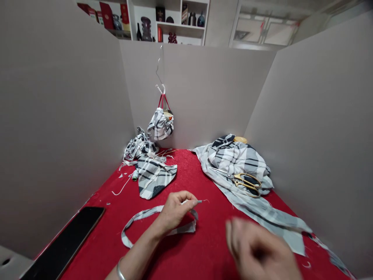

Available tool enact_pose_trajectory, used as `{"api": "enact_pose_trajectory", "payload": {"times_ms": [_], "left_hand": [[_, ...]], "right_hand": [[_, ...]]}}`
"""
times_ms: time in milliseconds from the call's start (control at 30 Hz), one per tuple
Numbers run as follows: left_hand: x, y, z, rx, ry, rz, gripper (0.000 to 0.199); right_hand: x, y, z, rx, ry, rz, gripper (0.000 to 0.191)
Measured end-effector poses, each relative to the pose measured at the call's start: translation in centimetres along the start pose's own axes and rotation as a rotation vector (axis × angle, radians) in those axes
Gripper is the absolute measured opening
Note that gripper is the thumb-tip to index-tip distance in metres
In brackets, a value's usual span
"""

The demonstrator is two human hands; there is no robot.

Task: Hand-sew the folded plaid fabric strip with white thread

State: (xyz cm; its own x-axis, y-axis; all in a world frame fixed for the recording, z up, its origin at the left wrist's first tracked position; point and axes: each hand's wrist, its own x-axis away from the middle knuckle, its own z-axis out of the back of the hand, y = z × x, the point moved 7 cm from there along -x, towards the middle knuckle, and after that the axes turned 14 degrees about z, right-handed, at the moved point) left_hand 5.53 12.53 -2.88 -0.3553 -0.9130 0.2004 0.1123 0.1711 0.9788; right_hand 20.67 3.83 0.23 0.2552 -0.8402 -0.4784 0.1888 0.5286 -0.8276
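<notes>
My left hand pinches one end of a narrow grey-and-white cloth strip between thumb and fingers. A small rolled end with a loose thread pokes out past the fingertips, while the rest of the strip loops around on the red cloth beneath. My right hand is raised at the lower right, apart from the strip and blurred by motion. Its fingers are curled closed; whatever they may hold cannot be made out. Gold-handled scissors rest on a heap of plaid fabric beyond the right hand.
A plaid cloth piece, a thread spool and scraps lie at the back left. One plaid pouch hangs from a hook. A dark phone lies at the left. Grey panels enclose the red surface.
</notes>
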Motion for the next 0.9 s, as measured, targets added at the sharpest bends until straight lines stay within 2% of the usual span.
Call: {"api": "enact_pose_trajectory", "payload": {"times_ms": [100, 167, 233, 333, 433, 567, 633, 700, 733, 800, 900], "left_hand": [[-0.1, -0.1, -0.2, 0.005, -0.021, -0.028, 0.023], [-0.3, -0.4, -0.2, 0.007, -0.029, -0.051, 0.023], [-0.5, -0.6, -0.1, 0.007, -0.031, -0.061, 0.023], [-0.7, -0.9, 0.1, -0.014, -0.014, -0.070, 0.023], [-0.6, -1.0, -0.2, -0.036, -0.023, -0.068, 0.024], [-0.6, -1.4, -0.8, -0.030, -0.052, -0.040, 0.027], [-0.8, -1.5, -0.8, -0.033, -0.055, -0.036, 0.028], [-1.1, -1.7, -0.7, -0.036, -0.048, -0.040, 0.029], [-1.3, -1.9, -0.6, -0.034, -0.043, -0.037, 0.029], [-1.8, -2.5, -0.3, -0.020, -0.025, -0.015, 0.030], [-2.5, -3.4, -0.1, 0.004, -0.006, 0.017, 0.033]], "right_hand": [[-3.0, 3.5, 0.6, 0.001, 0.226, -0.092, 0.029], [-3.9, 5.3, -0.5, -0.040, 0.218, -0.146, 0.040], [-4.3, 6.2, -1.8, -0.072, 0.174, -0.161, 0.040], [-4.4, 6.3, -2.2, -0.049, 0.211, -0.118, 0.030], [-4.3, 5.5, -2.0, 0.094, 0.226, -0.033, 0.028], [-4.1, 3.8, -2.2, 0.411, 0.174, 0.130, 0.026], [-4.6, 3.4, -2.1, 0.563, 0.092, 0.169, 0.025], [-6.0, 3.7, -0.4, 0.745, -0.005, 0.117, 0.027], [-6.9, 4.3, 1.4, 0.890, -0.047, 0.036, 0.030], [-9.2, 5.0, 6.2, 1.035, -0.002, -0.053, 0.031], [-12.3, 7.3, 12.9, 1.227, 0.004, -0.192, 0.020]]}}
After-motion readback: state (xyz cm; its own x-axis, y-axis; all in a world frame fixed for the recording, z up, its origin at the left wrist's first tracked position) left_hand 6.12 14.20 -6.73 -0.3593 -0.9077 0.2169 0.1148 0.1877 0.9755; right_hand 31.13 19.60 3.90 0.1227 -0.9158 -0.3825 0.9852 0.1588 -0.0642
